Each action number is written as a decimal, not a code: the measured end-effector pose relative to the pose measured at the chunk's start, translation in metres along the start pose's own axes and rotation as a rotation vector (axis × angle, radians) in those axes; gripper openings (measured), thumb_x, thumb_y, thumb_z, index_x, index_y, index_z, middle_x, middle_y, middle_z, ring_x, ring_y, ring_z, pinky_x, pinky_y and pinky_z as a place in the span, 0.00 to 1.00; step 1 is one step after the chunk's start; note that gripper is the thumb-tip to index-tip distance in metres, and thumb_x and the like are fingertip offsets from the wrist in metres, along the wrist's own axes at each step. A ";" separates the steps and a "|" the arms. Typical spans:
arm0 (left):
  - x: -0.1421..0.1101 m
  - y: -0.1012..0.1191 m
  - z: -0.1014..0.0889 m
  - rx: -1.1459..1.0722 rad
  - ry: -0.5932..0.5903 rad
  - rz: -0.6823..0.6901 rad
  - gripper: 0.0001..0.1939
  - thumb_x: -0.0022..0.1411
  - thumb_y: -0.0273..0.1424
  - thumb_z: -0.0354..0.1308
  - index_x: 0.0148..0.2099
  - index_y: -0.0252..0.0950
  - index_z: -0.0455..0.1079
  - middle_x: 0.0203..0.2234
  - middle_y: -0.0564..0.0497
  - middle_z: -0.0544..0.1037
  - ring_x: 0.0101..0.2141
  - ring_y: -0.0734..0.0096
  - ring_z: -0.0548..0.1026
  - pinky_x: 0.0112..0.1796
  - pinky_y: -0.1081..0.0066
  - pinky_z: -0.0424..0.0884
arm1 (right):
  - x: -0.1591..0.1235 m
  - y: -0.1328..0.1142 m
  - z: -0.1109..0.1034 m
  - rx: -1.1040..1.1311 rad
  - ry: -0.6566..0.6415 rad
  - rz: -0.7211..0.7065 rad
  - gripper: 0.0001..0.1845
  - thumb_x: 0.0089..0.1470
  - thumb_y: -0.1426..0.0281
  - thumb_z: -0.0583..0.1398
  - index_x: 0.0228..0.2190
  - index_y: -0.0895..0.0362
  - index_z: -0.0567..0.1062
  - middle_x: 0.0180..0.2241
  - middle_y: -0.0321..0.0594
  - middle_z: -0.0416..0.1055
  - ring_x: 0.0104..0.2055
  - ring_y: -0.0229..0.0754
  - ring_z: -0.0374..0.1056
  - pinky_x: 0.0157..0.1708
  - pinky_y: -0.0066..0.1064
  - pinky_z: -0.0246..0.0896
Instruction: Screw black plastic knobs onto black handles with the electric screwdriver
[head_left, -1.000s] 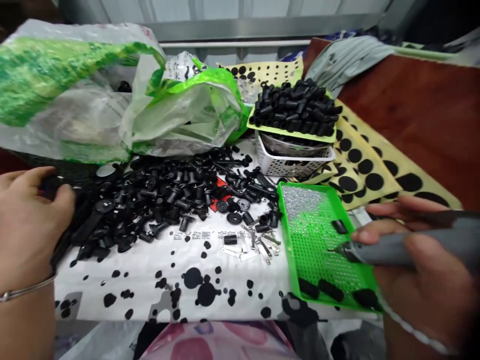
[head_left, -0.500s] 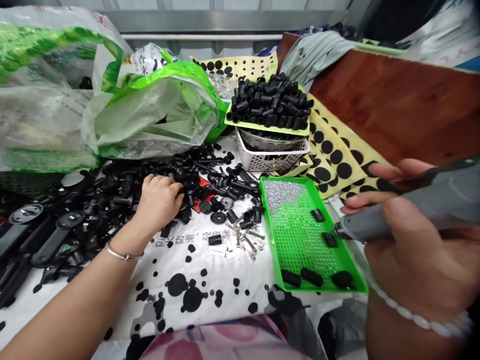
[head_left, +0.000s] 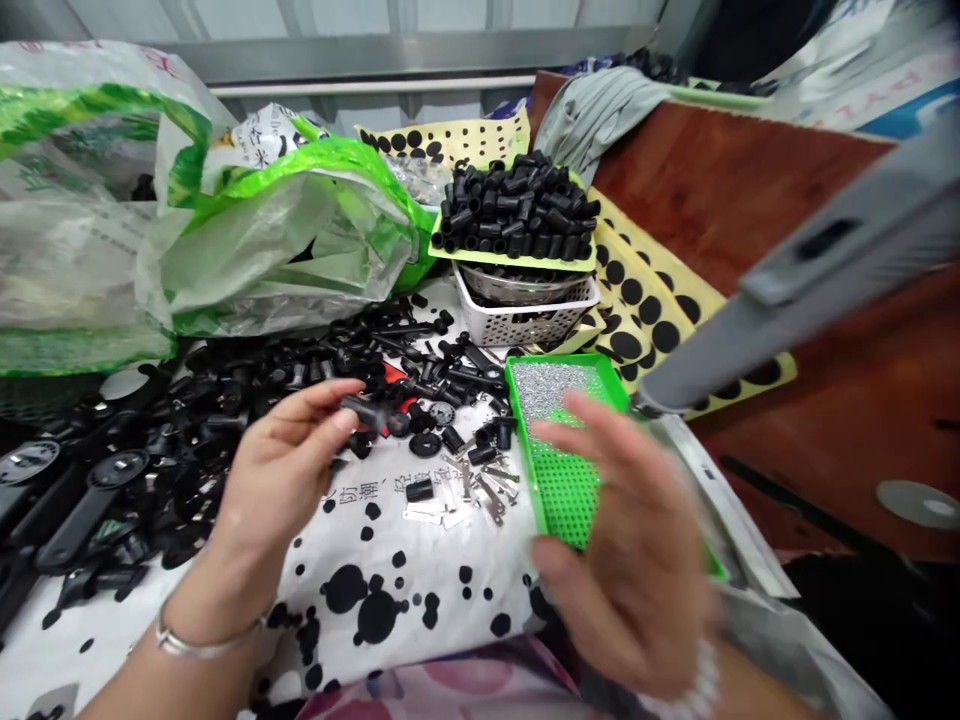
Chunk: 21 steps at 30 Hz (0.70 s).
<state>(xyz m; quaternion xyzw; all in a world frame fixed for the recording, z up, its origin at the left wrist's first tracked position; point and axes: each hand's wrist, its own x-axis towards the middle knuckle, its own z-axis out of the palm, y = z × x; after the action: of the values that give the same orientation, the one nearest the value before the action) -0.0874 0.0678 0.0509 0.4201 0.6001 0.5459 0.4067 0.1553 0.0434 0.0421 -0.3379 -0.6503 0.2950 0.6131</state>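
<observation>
My left hand [head_left: 281,465] pinches a small black plastic part [head_left: 366,411] between thumb and forefinger, above the table. That part has a tube-like body; its far end is blurred. Empty and smeared by motion, my right hand [head_left: 626,540] hovers over the near part of the green tray [head_left: 529,480], thumb and fingers spread. Small silvery screws [head_left: 551,388] fill the tray's far end. A grey power screwdriver [head_left: 757,330] hangs at the right, tip down, apart from my right hand. Beyond my left hand spreads a heap of black plastic parts [head_left: 247,380].
Metal strips [head_left: 491,495] and a black tube [head_left: 419,490] lie in the middle of the table. Behind stands a white basket [head_left: 517,325], topped by a tray piled with black tubes [head_left: 517,205]. Plastic bags [head_left: 285,240] fill the back left; yellow sticker sheets [head_left: 660,290] lie right.
My right hand has let go of the power screwdriver and moved left over the green tray. My left hand has drawn back from the heap with a black part in its fingers.
</observation>
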 end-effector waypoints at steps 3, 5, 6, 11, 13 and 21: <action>-0.028 -0.002 0.021 -0.035 -0.166 0.003 0.13 0.54 0.33 0.65 0.44 0.41 0.75 0.34 0.52 0.79 0.34 0.69 0.75 0.36 0.74 0.72 | -0.010 0.012 0.026 0.128 -0.296 0.215 0.40 0.52 0.68 0.62 0.62 0.49 0.50 0.59 0.50 0.56 0.51 0.50 0.67 0.50 0.47 0.67; -0.040 -0.006 0.029 0.086 -0.259 0.145 0.11 0.57 0.31 0.62 0.44 0.43 0.75 0.38 0.51 0.79 0.38 0.67 0.75 0.40 0.72 0.72 | -0.014 0.021 0.034 0.314 -0.350 0.327 0.34 0.56 0.65 0.59 0.61 0.50 0.53 0.55 0.49 0.62 0.46 0.44 0.70 0.45 0.40 0.72; -0.043 -0.009 0.031 0.161 -0.293 0.254 0.12 0.58 0.29 0.61 0.45 0.43 0.74 0.39 0.51 0.78 0.41 0.66 0.75 0.42 0.71 0.72 | -0.016 0.024 0.036 0.378 -0.344 0.363 0.30 0.57 0.65 0.58 0.59 0.51 0.57 0.53 0.48 0.64 0.45 0.42 0.71 0.44 0.36 0.72; -0.042 -0.018 0.032 0.457 -0.415 0.658 0.16 0.61 0.23 0.56 0.51 0.42 0.68 0.41 0.51 0.76 0.42 0.70 0.74 0.43 0.72 0.70 | -0.027 0.030 0.031 0.522 -0.215 0.382 0.29 0.55 0.71 0.61 0.57 0.48 0.61 0.50 0.43 0.65 0.46 0.38 0.71 0.46 0.31 0.72; -0.042 -0.021 0.031 0.528 -0.471 0.681 0.16 0.63 0.25 0.55 0.53 0.41 0.65 0.42 0.49 0.76 0.41 0.71 0.74 0.41 0.74 0.71 | -0.030 0.029 0.026 0.471 -0.215 0.353 0.29 0.55 0.71 0.61 0.57 0.47 0.62 0.51 0.43 0.64 0.47 0.39 0.70 0.46 0.31 0.72; -0.044 -0.026 0.027 0.662 -0.560 0.817 0.17 0.67 0.25 0.48 0.57 0.35 0.60 0.39 0.46 0.74 0.37 0.71 0.74 0.38 0.74 0.71 | -0.016 0.029 0.007 -0.117 -0.478 -0.048 0.32 0.58 0.64 0.58 0.61 0.53 0.55 0.51 0.49 0.65 0.50 0.42 0.65 0.44 0.31 0.71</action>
<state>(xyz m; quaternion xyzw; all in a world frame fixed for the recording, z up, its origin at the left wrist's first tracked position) -0.0493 0.0328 0.0242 0.8493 0.3983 0.3104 0.1539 0.1508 0.0477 0.0087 -0.2778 -0.8007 0.3140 0.4279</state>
